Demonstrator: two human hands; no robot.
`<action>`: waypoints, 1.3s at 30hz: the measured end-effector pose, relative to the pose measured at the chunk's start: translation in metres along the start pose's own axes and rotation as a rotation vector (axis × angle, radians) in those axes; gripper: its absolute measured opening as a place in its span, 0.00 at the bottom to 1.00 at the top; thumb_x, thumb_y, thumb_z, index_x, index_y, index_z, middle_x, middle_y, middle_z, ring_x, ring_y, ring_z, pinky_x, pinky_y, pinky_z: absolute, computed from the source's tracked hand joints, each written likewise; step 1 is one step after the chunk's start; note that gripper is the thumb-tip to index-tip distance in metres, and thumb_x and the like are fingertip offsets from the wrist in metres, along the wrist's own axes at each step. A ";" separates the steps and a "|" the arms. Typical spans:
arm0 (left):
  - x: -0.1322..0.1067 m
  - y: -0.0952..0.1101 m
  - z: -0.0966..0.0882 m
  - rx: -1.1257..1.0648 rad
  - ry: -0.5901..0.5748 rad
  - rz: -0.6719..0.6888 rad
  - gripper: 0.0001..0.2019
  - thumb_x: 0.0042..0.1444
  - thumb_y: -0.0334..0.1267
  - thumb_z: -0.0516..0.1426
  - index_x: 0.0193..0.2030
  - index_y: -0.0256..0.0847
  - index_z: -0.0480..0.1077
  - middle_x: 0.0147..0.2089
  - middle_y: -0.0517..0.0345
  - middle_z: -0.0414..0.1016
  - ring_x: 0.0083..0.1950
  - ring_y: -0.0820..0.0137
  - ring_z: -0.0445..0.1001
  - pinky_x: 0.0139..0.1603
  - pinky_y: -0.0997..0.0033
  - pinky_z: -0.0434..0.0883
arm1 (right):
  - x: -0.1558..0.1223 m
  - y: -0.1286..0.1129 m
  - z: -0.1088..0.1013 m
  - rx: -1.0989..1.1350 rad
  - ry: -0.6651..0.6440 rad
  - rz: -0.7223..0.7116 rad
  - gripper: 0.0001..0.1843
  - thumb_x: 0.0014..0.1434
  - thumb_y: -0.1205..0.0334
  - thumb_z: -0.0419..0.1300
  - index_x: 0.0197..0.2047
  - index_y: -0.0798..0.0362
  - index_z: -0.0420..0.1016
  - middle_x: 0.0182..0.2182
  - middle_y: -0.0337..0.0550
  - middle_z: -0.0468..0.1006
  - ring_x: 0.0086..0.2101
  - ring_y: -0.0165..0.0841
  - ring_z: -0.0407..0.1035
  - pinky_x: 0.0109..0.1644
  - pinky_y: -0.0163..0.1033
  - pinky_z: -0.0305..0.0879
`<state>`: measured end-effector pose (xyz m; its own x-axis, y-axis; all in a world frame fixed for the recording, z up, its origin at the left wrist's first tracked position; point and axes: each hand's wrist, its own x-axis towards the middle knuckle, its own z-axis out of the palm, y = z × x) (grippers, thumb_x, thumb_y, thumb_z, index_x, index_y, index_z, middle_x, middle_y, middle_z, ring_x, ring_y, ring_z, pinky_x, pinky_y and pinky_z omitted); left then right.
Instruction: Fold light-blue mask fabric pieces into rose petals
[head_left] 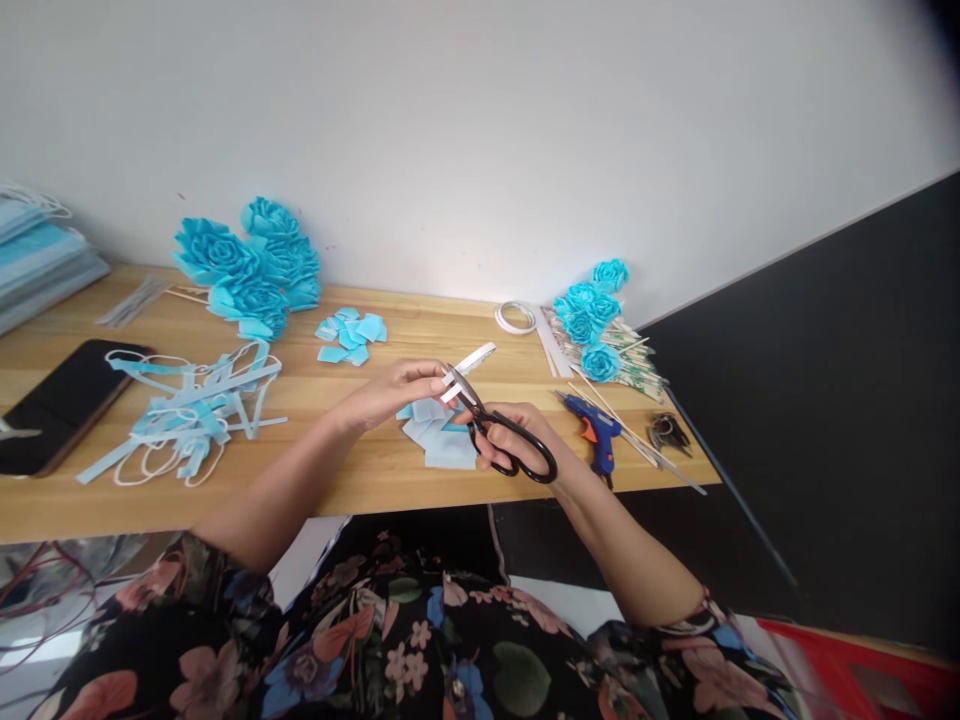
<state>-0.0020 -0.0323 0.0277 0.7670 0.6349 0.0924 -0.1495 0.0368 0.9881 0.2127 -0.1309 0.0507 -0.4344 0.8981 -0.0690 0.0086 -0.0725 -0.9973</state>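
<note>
My left hand (396, 390) pinches one end of a short white strip (471, 364) above the wooden table (375, 470). In my right hand (517, 440) are black-handled scissors (499, 432), fingers through the loops, with the blades closed across the strip near my left fingertips. Just under both hands lies a small pile of light blue cut squares (442, 435).
Blue paper roses (251, 265) lie at the back left, more roses on sticks (596, 320) at the back right. Blue squares (351, 335), tangled mask strips and ear loops (187, 415), a black phone (60, 400), a blue glue gun (596, 430), a tape roll (516, 317) and a clip (667, 432) lie around.
</note>
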 end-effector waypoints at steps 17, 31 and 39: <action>0.000 0.005 0.001 0.050 0.000 0.034 0.15 0.58 0.50 0.61 0.36 0.37 0.76 0.40 0.52 0.76 0.45 0.66 0.72 0.49 0.67 0.66 | -0.001 -0.001 0.000 -0.101 0.078 0.058 0.34 0.55 0.35 0.61 0.46 0.61 0.78 0.16 0.30 0.64 0.14 0.20 0.54 0.23 0.32 0.63; 0.004 -0.007 -0.003 0.017 0.235 0.045 0.16 0.57 0.49 0.60 0.28 0.37 0.76 0.29 0.55 0.73 0.33 0.70 0.68 0.38 0.69 0.64 | -0.003 -0.003 -0.004 -0.095 -0.066 0.030 0.40 0.49 0.30 0.63 0.49 0.58 0.75 0.27 0.34 0.64 0.26 0.25 0.59 0.46 0.43 0.72; 0.005 -0.010 -0.004 -0.016 0.242 0.070 0.18 0.58 0.49 0.58 0.24 0.37 0.71 0.26 0.56 0.69 0.32 0.70 0.67 0.37 0.69 0.63 | -0.007 -0.007 -0.008 -0.078 -0.030 0.056 0.39 0.50 0.30 0.63 0.49 0.57 0.73 0.24 0.31 0.64 0.22 0.22 0.57 0.47 0.46 0.74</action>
<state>0.0009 -0.0268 0.0176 0.5833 0.8023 0.1264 -0.2081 -0.0028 0.9781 0.2232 -0.1330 0.0580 -0.4580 0.8801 -0.1251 0.1034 -0.0871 -0.9908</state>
